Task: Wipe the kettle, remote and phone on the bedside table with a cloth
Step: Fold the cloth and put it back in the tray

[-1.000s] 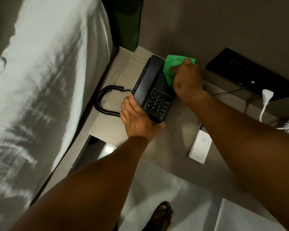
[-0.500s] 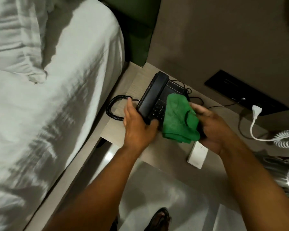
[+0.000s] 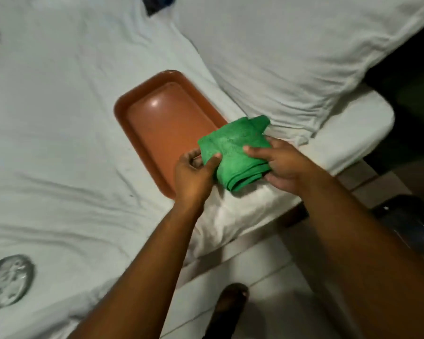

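She has turned from the bedside table to the bed: the phone she was steadying is gone from view. Both hands now hold the folded green cloth (image 3: 233,155) above the bed (image 3: 59,118), left hand (image 3: 194,174) pinching its near edge, right hand (image 3: 284,165) clamped around its side, over an orange tray (image 3: 157,123).

The cloth (image 3: 233,152) is covering the tray's (image 3: 142,99) near corner; a dark object (image 3: 411,223) — blurred, unidentifiable — is running off the right edge.
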Demonstrator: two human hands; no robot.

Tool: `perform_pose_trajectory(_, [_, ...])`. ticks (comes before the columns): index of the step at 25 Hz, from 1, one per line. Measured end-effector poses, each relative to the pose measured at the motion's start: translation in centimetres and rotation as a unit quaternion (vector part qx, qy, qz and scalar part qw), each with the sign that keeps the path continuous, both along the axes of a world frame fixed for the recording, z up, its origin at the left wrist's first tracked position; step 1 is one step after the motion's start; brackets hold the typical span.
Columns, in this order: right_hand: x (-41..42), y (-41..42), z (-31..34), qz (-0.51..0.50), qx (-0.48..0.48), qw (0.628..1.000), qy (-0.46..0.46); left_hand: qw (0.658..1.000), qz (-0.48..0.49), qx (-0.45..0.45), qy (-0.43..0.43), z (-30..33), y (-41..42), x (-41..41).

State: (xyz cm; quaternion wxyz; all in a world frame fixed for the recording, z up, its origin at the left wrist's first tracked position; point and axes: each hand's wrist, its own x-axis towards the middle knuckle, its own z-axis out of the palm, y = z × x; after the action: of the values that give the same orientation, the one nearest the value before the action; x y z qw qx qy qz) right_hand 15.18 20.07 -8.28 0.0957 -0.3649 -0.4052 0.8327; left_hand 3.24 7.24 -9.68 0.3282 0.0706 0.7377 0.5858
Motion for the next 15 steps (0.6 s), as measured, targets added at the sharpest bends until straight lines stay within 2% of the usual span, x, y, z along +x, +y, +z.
perform_pose_trajectory(1, [-3.0, -0.5, -0.2, 0.011, 0.088, 0.994, -0.065, 0.999, 0.020, -0.036, 0.035, 0.1, -0.6, -1.8])
perform_pose_trajectory(2, [-5.5, -0.7, -0.7, 0.019, 0.195, 0.971, -0.138, 0.993, 0.033, -0.075, 0.084, 0.0, -1.0, -3.3])
perform_pose_trajectory(4, [-9.0, -1.3, -1.6, 0.055, 0.379, 0.885, -0.265, 0.973, 0.036, -0.154, 0.169, -0.4, -1.5, -5.3])
perform_pose_trajectory(5, [-9.8, -1.6, -2.3, 0.070, 0.432, 0.851, -0.291, 0.963, 0.022, -0.189, 0.191, -0.9, -1.6, -6.0])
perform_pose_trajectory(6, [-10.2, -1.9, -3.0, 0.074, 0.457, 0.836, -0.294, 0.953, 0.005, -0.221, 0.207, -1.5, -1.8, -6.5])
perform_pose_trajectory(8, [-10.0, -2.5, -4.0, 0.063, 0.455, 0.837, -0.298, 0.936, -0.029, -0.262, 0.233, -2.5, -1.9, -7.1])
perform_pose_trajectory(10, [-8.8, -2.5, -3.8, 0.033, 0.418, 0.860, -0.292, 0.906, -0.070, -0.292, 0.297, -2.2, -1.3, -6.8])
perform_pose_trajectory(13, [-4.0, -2.2, -2.1, -0.033, 0.401, 0.881, -0.249, 0.800, -0.157, -0.324, 0.480, -0.9, 1.1, -2.9])
perform_pose_trajectory(15, [0.9, -2.3, -1.8, -0.045, 0.388, 0.886, -0.250, 0.762, -0.194, -0.302, 0.539, -0.4, 2.6, 1.5])
